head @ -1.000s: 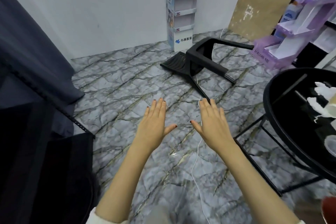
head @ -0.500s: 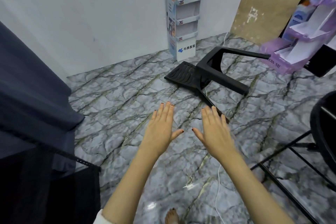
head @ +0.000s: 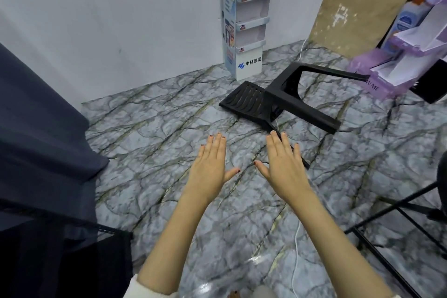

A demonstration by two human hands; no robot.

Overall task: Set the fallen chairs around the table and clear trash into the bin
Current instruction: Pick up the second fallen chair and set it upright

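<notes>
Black slatted plastic chair (head: 275, 101) toppled on veined marble floor (head: 154, 143)

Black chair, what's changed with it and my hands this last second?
The view closed in on the fallen chair, and the round table slid almost off the right edge. Nothing gripped or released. The chair still lies tipped over; left hand and right hand stay open, reaching toward it.
</notes>
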